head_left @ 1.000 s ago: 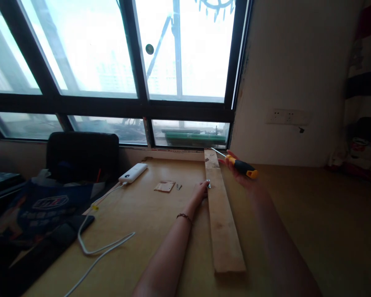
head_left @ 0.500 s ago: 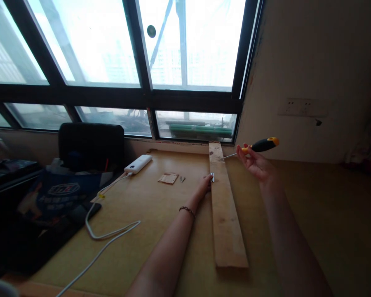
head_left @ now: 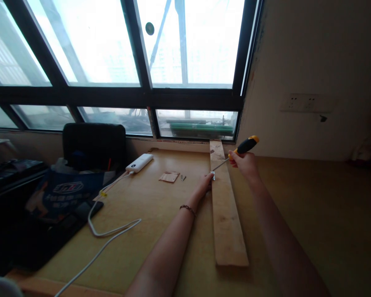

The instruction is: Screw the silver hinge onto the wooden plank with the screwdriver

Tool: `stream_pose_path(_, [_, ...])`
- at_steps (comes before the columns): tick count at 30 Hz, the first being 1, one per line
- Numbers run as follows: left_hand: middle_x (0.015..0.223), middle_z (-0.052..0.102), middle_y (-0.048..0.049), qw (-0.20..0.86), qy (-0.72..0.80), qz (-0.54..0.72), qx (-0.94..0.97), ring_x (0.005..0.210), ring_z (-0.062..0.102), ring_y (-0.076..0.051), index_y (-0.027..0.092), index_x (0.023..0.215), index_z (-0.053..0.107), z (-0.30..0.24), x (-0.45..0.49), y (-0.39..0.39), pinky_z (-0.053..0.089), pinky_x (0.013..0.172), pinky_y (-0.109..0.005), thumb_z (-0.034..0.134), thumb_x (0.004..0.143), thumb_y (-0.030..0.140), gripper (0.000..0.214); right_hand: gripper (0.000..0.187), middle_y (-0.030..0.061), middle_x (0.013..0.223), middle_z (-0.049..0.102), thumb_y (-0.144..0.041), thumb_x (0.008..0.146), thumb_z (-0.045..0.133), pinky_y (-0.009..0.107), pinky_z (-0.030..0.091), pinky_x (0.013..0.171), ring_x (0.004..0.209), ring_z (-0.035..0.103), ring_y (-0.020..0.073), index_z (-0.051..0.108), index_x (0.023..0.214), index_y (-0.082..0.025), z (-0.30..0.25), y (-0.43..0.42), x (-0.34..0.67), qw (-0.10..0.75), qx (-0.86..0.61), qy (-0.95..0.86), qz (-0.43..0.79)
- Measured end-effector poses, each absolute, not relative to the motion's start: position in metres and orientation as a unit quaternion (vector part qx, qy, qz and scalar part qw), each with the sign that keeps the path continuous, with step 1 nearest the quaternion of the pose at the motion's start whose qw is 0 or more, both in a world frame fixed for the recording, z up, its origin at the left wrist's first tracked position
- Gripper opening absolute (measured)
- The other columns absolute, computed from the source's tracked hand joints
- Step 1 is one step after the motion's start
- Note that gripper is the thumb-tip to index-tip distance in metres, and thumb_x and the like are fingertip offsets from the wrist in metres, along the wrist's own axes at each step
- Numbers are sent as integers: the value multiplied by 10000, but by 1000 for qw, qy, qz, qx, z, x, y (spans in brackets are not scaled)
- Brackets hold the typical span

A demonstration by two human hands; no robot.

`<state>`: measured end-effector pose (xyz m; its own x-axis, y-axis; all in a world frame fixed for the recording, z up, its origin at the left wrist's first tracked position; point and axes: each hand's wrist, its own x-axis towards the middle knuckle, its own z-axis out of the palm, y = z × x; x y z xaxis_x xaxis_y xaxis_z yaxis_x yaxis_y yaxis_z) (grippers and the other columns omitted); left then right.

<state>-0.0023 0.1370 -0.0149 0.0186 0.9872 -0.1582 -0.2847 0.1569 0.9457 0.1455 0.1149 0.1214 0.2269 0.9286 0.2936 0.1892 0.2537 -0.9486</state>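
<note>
A long wooden board lies lengthwise on the table, its far end near the window. At its left edge my left hand is closed, its fingers pinching a small silver metal plate against the board. The plate looks like a small hinge, but its shape is hard to make out. My right hand grips a screwdriver with a black and yellow handle, held at a slant. The screwdriver's tip reaches down to the plate's upper end; whether a screw sits under it is too small to tell.
Left of the board are a flat tan packet and a few small screws on the table. Farther left lie a white power bank and its white cable. A black chair and a blue bag stand beyond the table's left edge.
My right hand has moved left and slightly down, bringing the screwdriver's tip from above the board's far part to the metal plate. My left hand stays at the board's edge.
</note>
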Motion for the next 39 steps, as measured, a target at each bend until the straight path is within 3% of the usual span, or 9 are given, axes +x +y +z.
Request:
stream_pose_path(10, [554, 553, 4, 607, 441, 527, 399, 479, 531, -120, 135, 675, 535, -31, -3, 147, 438, 482, -242, 545, 712, 317, 186, 349, 95, 648, 684, -478, 683, 591, 261, 512, 545, 583, 661, 208, 647, 655, -135, 101, 127, 139, 510, -588, -595, 200])
stream_pose_path(26, [480, 471, 38, 599, 441, 532, 406, 398, 447, -83, 142, 623, 496, -30, -5, 146, 363, 405, -206, 563, 698, 329, 213, 390, 107, 682, 689, -500, 702, 566, 273, 506, 541, 570, 658, 210, 655, 707, -120, 100, 126, 139, 551, -563, -582, 205])
stream_pose_path(39, [613, 586, -18, 634, 393, 531, 402, 509, 553, -120, 124, 726, 568, -36, -7, 148, 446, 503, -236, 576, 700, 348, 226, 349, 112, 687, 680, -478, 683, 579, 290, 460, 598, 715, 654, 258, 650, 660, -136, 110, 117, 137, 480, -591, -638, 120])
